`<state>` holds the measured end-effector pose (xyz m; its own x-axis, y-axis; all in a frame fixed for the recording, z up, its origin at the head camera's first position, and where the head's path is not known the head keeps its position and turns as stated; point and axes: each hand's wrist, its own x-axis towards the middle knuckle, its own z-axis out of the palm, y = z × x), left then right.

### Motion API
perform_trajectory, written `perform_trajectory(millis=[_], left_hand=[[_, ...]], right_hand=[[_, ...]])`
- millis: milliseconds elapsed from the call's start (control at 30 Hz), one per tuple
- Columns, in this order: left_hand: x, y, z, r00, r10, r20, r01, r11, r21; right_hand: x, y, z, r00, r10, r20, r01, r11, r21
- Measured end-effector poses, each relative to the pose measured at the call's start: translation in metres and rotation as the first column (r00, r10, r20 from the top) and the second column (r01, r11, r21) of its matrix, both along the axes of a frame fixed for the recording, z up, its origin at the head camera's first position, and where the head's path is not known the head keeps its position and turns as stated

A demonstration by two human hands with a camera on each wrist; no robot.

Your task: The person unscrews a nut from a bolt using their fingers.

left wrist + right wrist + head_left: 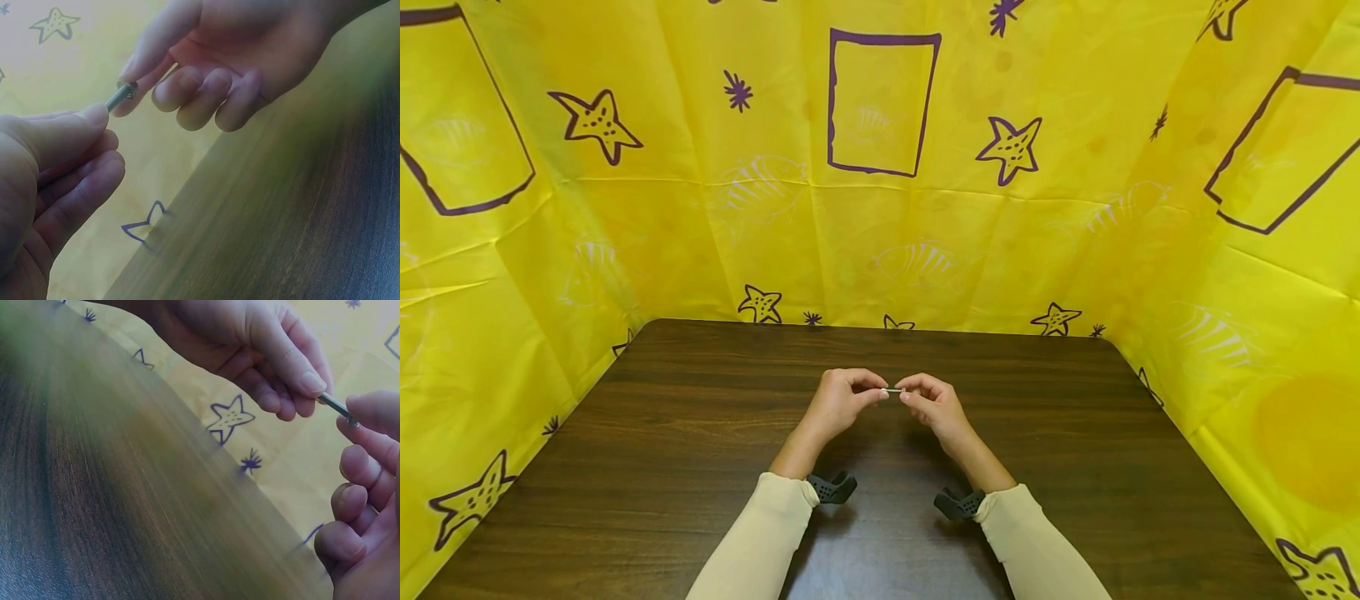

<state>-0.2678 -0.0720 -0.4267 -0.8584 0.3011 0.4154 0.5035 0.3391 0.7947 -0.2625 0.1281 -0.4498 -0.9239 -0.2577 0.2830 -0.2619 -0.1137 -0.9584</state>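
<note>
A small threaded metal bolt [893, 390] spans the gap between both hands, held above the far middle of the table. My left hand [837, 406] pinches one end of it between thumb and index finger. At the other end, the thumb and index finger of my right hand [938, 408] pinch around a wider ring-like piece [131, 90]; I cannot tell whether it is a nut or the bolt's head. The bolt's shaft [334, 405] shows bare between the fingertips in the right wrist view. The right hand's other fingers [203, 109] are loosely curled beneath.
Under the hands lies a dark wood-grain table [685, 467] with rounded far corners. Yellow cloth [880, 217] printed with starfish and fish surrounds its back and sides. A dark strap mount [833, 488] sits on the left wrist and a similar strap mount [958, 504] on the right.
</note>
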Motion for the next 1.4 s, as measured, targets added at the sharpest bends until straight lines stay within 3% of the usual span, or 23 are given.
perform_trajectory(millis=[367, 633, 933, 1400], left_hand=[[0.0, 0.0, 0.0, 1.0, -0.003, -0.009, 0.002, 1.0, -0.007], [0.001, 0.0, 0.0, 1.0, -0.003, -0.023, 0.003, 1.0, -0.01], [0.0, 0.0, -0.001, 1.0, -0.011, -0.023, 0.011, 1.0, 0.004], [0.0, -0.001, 0.0, 0.999, 0.002, -0.037, -0.002, 1.0, -0.003]], right_hand=[[0.001, 0.0, 0.004, 0.999, -0.009, 0.034, 0.007, 0.998, 0.055], [0.017, -0.004, 0.026, 0.998, -0.048, -0.043, 0.054, 0.985, 0.166], [0.017, -0.003, 0.025, 0.999, -0.035, -0.01, 0.036, 0.995, 0.091], [0.017, -0.002, 0.025, 0.996, -0.012, -0.087, 0.014, 1.0, 0.02]])
